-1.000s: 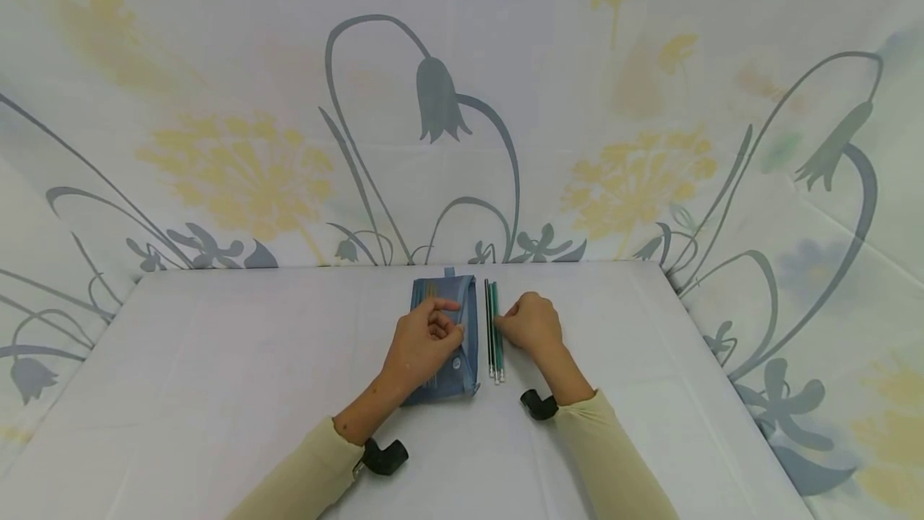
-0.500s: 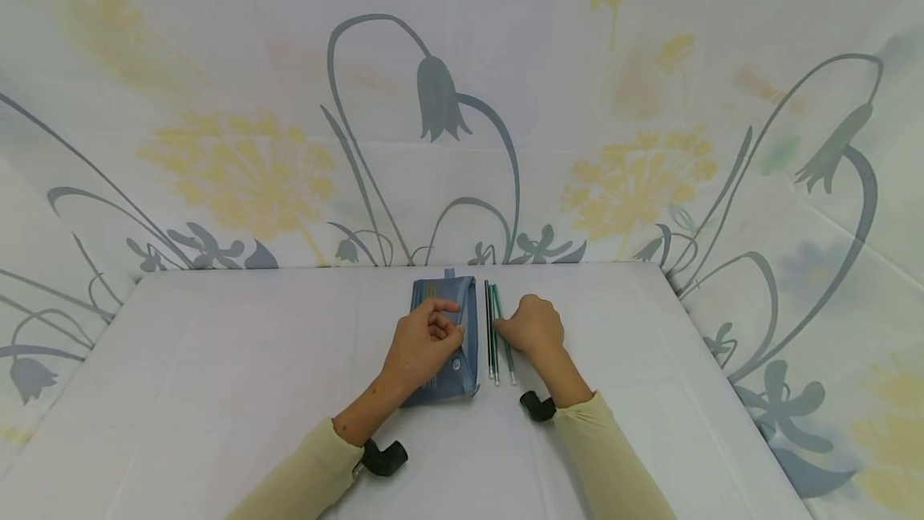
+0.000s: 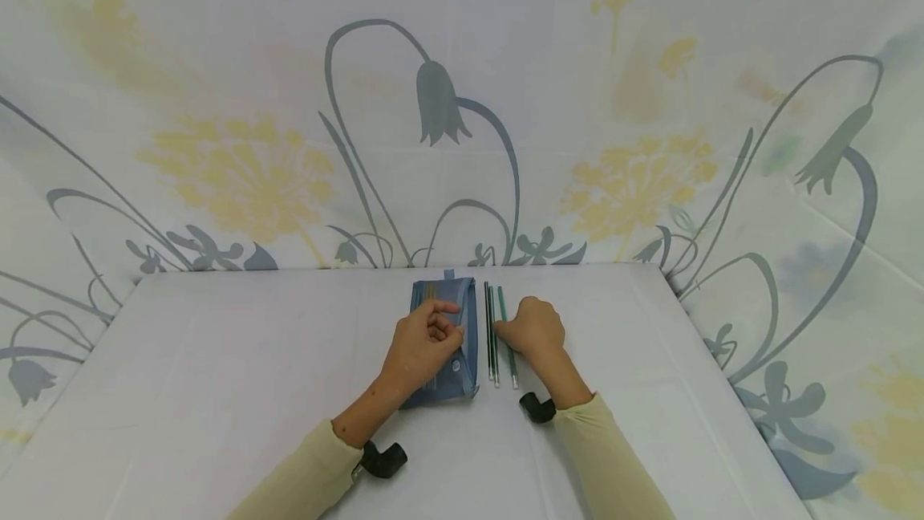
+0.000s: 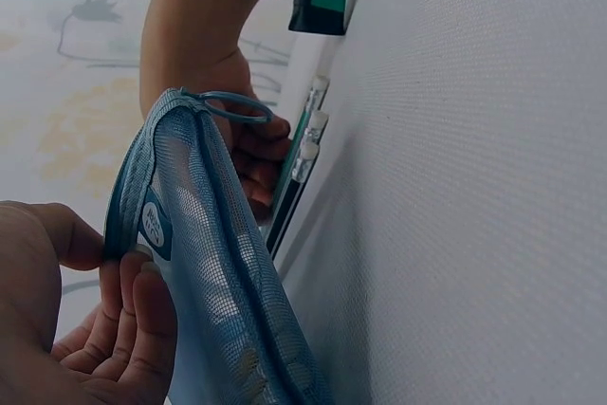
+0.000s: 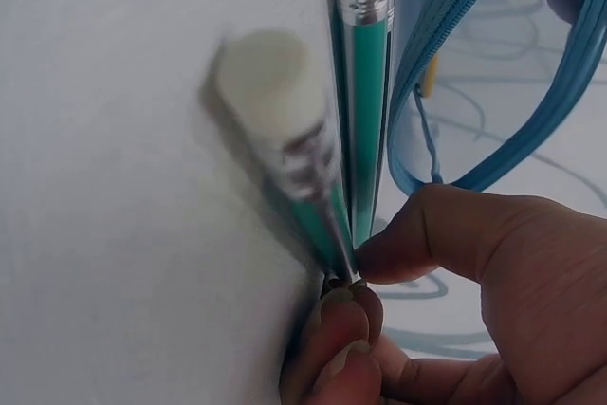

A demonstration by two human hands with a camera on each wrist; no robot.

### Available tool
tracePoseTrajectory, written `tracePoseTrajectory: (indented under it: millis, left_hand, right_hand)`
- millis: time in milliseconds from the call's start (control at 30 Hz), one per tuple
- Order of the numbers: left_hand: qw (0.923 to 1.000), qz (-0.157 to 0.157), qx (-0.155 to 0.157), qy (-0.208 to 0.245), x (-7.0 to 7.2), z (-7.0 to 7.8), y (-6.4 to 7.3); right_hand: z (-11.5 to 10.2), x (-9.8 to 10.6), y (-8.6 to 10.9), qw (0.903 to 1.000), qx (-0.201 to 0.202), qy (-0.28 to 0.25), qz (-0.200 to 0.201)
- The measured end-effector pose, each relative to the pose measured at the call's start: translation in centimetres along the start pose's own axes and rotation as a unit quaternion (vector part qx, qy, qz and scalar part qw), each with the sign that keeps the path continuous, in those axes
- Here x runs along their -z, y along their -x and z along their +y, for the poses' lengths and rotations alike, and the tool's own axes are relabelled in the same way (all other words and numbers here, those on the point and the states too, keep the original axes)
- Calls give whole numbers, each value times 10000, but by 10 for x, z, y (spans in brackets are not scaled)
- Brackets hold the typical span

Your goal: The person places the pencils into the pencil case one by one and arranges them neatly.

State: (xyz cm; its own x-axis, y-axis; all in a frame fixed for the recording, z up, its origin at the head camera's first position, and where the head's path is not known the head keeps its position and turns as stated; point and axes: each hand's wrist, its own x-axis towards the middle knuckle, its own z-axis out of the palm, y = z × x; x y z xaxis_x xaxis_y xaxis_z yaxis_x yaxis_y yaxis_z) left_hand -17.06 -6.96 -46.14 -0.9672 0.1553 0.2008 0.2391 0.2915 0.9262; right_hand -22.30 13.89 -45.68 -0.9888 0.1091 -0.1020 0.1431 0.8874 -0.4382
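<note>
A blue mesh pencil case point(image 3: 462, 379) with a zipper lies on the white table, with some pencils showing inside. My left hand point(image 3: 422, 347) pinches the case's zipped edge point(image 4: 123, 201) between thumb and fingers, and the mouth gapes in the right wrist view. Just right of the case, my right hand point(image 3: 532, 327) pinches a green pencil point(image 3: 513, 371) by thumb and fingertips; its white eraser end point(image 5: 270, 87) points toward me, angled away from the others. Two more pencils point(image 3: 492, 355), one dark and one green, lie side by side between it and the case.
A white cloth covers the table point(image 3: 238, 359). Behind it rises a flower-patterned cloth backdrop point(image 3: 462, 183), which also closes off both sides. Black camera mounts point(image 3: 385, 460) sit at the wrists.
One green pencil has come apart from the bunch, its eraser end swinging right and then the whole pencil shifting right. My left hand still holds the case in the same place.
</note>
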Motion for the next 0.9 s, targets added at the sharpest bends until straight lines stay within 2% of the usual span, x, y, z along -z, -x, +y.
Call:
tracePoseTrajectory:
  millis: [367,633,900]
  left_hand:
    - [10000,-8,50,-72,1,-2,4]
    - [9999,3,-83,-100,1,0,0]
    - [9999,3,19,-99,0,1,0]
  right_hand:
    - [0,1,2,9995,29,-214,-229]
    - [-5,10,4,9950,516,-748,-412]
    - [-9,14,7,9882,819,-1009,-814]
